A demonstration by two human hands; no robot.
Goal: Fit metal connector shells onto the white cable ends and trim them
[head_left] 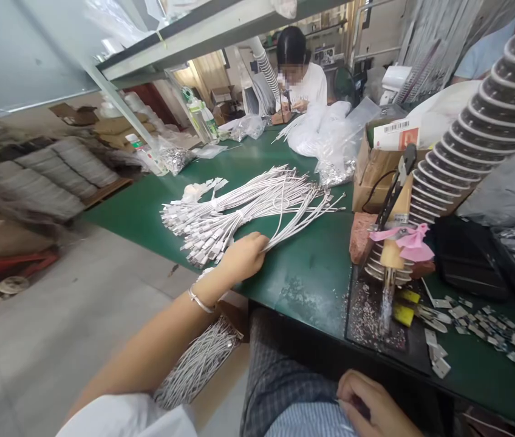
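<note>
My left hand (245,258) is closed around a few white cables (294,229) at the near edge of the green table. Their thin ends fan out to the right. Just beyond that hand lie large bundles of white cables (239,209), tied in places, with flat white connectors at their left ends. Low over my lap, my right hand (371,403) has its thumb and forefinger curled together in a pinch. Whatever may be between those fingertips is too small to make out.
A soldering iron (392,261) with a pink ribbon stands at the right, beside small metal plates (489,328). A ribbed hose (480,121) arches above a cardboard box (371,167). Across the table (303,291) sits a co-worker (312,85). More cables (200,361) lie below the edge.
</note>
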